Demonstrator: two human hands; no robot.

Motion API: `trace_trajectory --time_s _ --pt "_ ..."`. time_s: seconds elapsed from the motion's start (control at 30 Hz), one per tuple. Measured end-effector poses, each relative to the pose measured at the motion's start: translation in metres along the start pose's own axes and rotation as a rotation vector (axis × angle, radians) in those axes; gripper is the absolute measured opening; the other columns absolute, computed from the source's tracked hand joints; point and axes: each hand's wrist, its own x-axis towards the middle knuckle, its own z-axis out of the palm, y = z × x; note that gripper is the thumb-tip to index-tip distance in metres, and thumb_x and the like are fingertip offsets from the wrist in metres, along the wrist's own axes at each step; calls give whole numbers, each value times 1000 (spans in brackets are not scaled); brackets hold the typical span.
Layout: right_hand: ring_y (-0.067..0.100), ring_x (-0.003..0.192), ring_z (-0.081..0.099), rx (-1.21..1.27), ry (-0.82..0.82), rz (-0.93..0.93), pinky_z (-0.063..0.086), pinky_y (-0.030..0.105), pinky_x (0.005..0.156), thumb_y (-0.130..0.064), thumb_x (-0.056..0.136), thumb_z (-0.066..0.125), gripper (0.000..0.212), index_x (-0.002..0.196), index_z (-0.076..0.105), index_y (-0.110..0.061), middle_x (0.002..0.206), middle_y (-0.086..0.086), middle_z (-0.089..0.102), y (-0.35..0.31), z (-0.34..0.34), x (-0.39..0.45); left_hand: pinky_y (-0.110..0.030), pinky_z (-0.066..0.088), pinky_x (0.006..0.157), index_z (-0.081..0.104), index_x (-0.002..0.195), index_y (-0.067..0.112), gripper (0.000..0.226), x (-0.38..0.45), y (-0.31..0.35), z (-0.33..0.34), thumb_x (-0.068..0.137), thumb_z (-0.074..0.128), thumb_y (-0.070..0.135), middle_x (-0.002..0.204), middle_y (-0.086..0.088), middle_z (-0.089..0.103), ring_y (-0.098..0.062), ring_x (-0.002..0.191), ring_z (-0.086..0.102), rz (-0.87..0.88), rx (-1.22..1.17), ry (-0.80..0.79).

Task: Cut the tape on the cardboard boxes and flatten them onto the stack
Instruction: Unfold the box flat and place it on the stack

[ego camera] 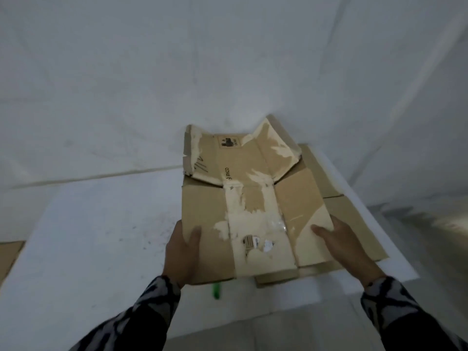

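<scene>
A: Where is the box [253, 211]?

B: Flattened, and held by both hands over the right part of the white table [88, 236]. It overlaps the stack [354, 219] of flat cardboard that lies at the table's right edge, which shows past its right and near sides.

A: How do the hands have it?

B: The left hand [181, 254] grips the near left edge, thumb curled over the top face, the other fingers hidden under the board. The right hand [347, 247] grips the near right edge the same way, thumb lying on top and pointing left, the rest out of sight below.

A: And the box's condition?

B: The brown surface is torn in pale patches down the middle, with scraps of label and clear tape near the centre. The far flaps bend upward toward the white wall [228, 59]. A small printed mark sits on the far panel.

A: Anything else on the table?

B: A green object [217, 291], blurred, just beyond the box's near edge. More cardboard [8, 257] shows at the far left of the picture.
</scene>
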Motion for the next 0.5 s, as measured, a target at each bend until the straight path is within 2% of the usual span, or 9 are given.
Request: trace_trajectory --time_s 0.13,0.23,0.3,0.4,0.5 --pt "21 97 57 -40 6 11 42 31 80 -23 96 61 28 124 60 -18 109 0 64 32 -65 47 -30 40 78 48 132 17 39 -4 21 85 100 50 39 116 0 57 -22 95 54 -63 -5 -35" --pt "23 98 55 -152 -27 50 42 31 81 -29 95 61 36 128 58 -15 115 4 63 61 -89 77 -37 46 84 37 140 10 52 2 7 136 100 52 40 128 -7 54 -31 109 56 -309 91 -145" --pt "26 101 54 -195 -21 87 41 32 81 -33 94 62 42 130 55 -12 121 8 61 83 -97 90 -40 49 88 35 138 8 50 4 -6 159 99 54 34 132 -15 55 -32 108 57 -428 117 -217" --pt "30 111 54 -207 -14 137 43 36 86 -36 94 61 46 132 52 -11 127 9 59 108 -103 103 -37 47 89 37 140 10 46 7 -18 176 100 53 24 133 -17 56 -35 114 57 -445 175 -230" --pt "30 116 54 -209 -47 143 46 40 96 -42 94 59 53 137 50 -13 132 7 58 124 -107 113 -35 46 96 39 144 12 48 10 -25 180 100 52 25 136 -13 56 -34 119 55 -435 232 -223"
